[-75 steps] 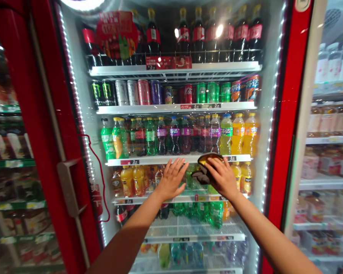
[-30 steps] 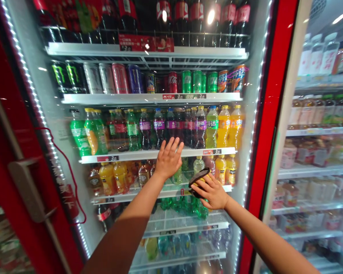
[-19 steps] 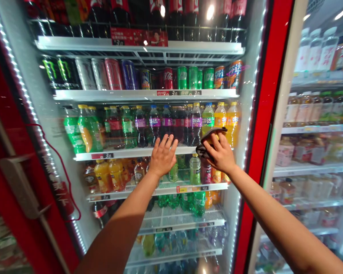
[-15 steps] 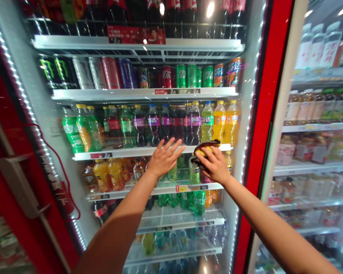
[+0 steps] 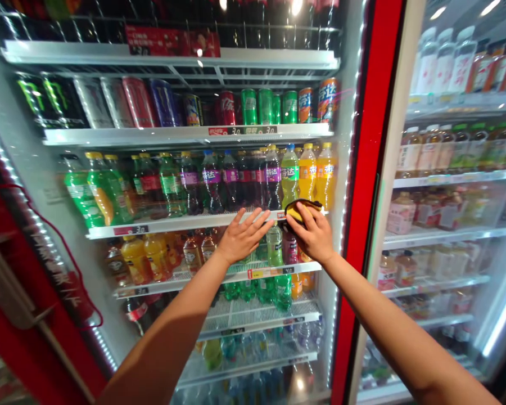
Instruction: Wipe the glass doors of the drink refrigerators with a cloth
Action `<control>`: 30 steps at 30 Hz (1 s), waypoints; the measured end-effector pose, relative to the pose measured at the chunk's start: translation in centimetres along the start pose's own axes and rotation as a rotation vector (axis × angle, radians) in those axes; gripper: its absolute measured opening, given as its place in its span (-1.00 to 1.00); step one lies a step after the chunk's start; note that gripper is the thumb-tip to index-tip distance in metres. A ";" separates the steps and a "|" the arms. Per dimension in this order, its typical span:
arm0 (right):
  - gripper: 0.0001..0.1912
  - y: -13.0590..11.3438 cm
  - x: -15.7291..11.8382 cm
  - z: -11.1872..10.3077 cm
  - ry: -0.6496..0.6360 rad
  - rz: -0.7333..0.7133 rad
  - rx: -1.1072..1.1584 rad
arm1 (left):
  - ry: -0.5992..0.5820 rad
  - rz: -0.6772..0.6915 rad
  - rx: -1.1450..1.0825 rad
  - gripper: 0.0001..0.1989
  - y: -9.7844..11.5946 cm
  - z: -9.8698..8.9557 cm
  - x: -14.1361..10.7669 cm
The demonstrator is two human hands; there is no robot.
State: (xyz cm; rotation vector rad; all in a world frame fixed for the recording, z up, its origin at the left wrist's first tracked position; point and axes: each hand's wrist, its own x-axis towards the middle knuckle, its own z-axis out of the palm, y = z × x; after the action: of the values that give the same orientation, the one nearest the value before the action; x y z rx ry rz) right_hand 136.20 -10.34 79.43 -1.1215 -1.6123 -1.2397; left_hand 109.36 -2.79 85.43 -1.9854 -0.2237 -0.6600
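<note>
My left hand [image 5: 243, 236] is spread with its fingers apart and holds nothing, in front of the middle bottle shelf [image 5: 168, 223] of a drinks cooler. To its right, my right hand [image 5: 314, 233] presses on a folded yellow and dark cloth [image 5: 296, 212], near the right end of that shelf's edge. The cloth lies under the fingers, and part of it is hidden by them. Behind and above the hands stand a green-labelled bottle [image 5: 289, 174] and yellow bottles [image 5: 307, 171]. Glare spots suggest glass before the shelves.
Cans [image 5: 226, 108] line the shelf above, and more bottles stand on the lower shelves. A red door frame [image 5: 373, 112] rises on the right, with another cooler's shelves beyond. At the left are a door handle [image 5: 8, 281] and a red cord [image 5: 63, 236].
The view has shifted, so the cooler appears further left and slightly larger. My right hand and the cloth have moved slightly right along the shelf edge; my left hand stays spread.
</note>
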 end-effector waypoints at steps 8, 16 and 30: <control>-0.47 -1.5 -14.4 -0.8 -0.221 -0.117 0.035 | -0.063 0.089 -0.068 -0.33 4.9 1.9 -0.6; -0.14 3.6 -7.5 -0.6 -0.033 0.269 -0.002 | -0.033 0.067 -0.036 -0.35 5.1 2.8 -0.9; -0.25 7.3 -8.8 -1.9 -0.102 0.547 -0.175 | 0.037 0.070 -0.082 -0.31 5.1 3.3 -0.6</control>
State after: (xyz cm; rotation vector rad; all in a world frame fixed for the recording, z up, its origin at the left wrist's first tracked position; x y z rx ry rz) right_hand 145.90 -12.77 73.55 -1.6242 -1.1610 -0.9779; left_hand 112.18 -2.39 80.01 -2.0475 -0.1056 -0.6689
